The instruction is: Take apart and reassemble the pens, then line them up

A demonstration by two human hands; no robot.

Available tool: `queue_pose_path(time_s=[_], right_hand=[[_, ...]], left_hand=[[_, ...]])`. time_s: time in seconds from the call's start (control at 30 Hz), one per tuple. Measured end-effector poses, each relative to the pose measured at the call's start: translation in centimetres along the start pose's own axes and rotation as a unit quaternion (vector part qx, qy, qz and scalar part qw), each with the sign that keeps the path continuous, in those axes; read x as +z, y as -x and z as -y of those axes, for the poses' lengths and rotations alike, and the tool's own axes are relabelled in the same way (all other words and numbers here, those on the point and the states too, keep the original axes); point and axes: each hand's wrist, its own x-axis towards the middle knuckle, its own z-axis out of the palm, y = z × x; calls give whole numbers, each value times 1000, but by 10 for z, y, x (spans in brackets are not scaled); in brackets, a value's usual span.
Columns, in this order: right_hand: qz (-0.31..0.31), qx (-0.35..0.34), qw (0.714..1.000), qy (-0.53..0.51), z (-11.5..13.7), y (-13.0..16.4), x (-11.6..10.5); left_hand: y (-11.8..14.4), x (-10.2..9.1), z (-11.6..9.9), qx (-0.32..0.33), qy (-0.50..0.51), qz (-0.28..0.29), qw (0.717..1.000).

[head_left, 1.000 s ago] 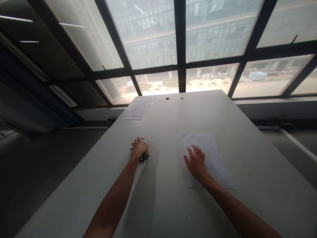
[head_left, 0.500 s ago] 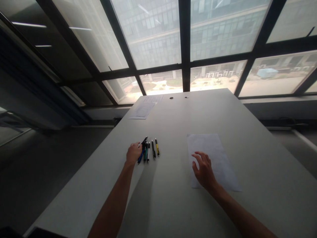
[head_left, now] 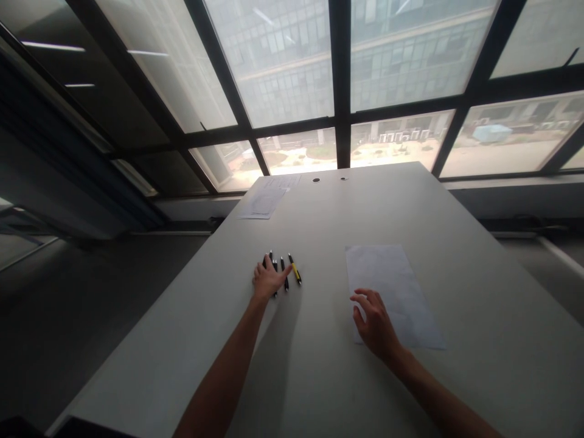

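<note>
In the head view, the left hand (head_left: 268,281) lay flat and spread, fingers released, over a row of pens (head_left: 283,268) on the white table (head_left: 319,377). The right hand (head_left: 375,322), loosely curled and grasping nothing, rested at the near-left corner of a paper sheet (head_left: 392,292).

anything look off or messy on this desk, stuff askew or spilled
Nothing spilled or damaged. The pens lie loosely fanned under the left hand, not lined up, the yellow one angled outward. The sheet of paper by the right hand lies slightly skewed to the table edge.
</note>
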Motion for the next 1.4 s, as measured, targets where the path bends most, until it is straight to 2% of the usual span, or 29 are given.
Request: queue_pose_path(time_s=[0.13, 0.3, 0.5, 0.63, 0.8, 0.93, 1.1, 1.27, 1.4], right_hand=[[2, 0, 1000, -10, 5, 4, -1], [0, 9, 1000, -15, 5, 11, -4], [-18, 2, 999, -31, 3, 16, -6], [-17, -17, 999, -49, 6, 18, -6], [-14, -26, 998, -62, 8, 22, -7], [-27, -31, 997, -70, 6, 24, -11], [-36, -24, 996, -73, 3, 24, -14], [-28, -31, 995, -90, 5, 25, -13], [-32, -34, 994, -96, 4, 25, -14]], left_hand=[[-8, 11, -16, 61, -13, -16, 998], [-23, 1, -5, 169, -18, -1, 985], [-4, -10, 6, 181, 30, -113, 977], [-16, -10, 13, 166, 60, -152, 972], [-53, -17, 14, 201, 59, -76, 975], [-62, -29, 20, 159, 57, -46, 985], [-51, -38, 33, 139, 60, 29, 988], [-31, -42, 34, 149, 38, -28, 988], [-16, -40, 29, 145, 20, 15, 989]])
